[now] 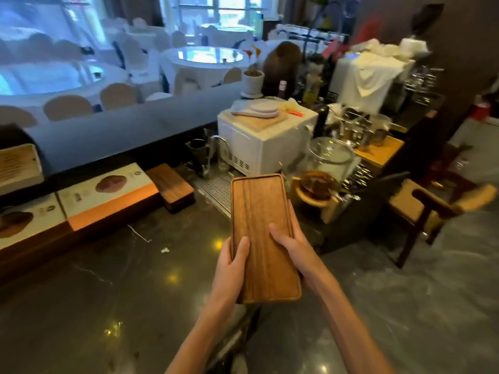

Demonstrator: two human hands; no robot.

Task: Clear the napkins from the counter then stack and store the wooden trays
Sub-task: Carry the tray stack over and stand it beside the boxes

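A dark counter (113,279) runs below, with a stack of trays (170,186) at its back by the boxes. Above its right edge a tray (260,228) is held lengthwise. The left hand (232,263) and right hand (293,247) clasp its long sides, thumbs flat on top, fingers curled beneath.

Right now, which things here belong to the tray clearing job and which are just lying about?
Job: wooden tray held by left hand and right hand; darker wooden trays stacked on dark counter.

Lying about: white microwave, glass jar, boxes, chair.
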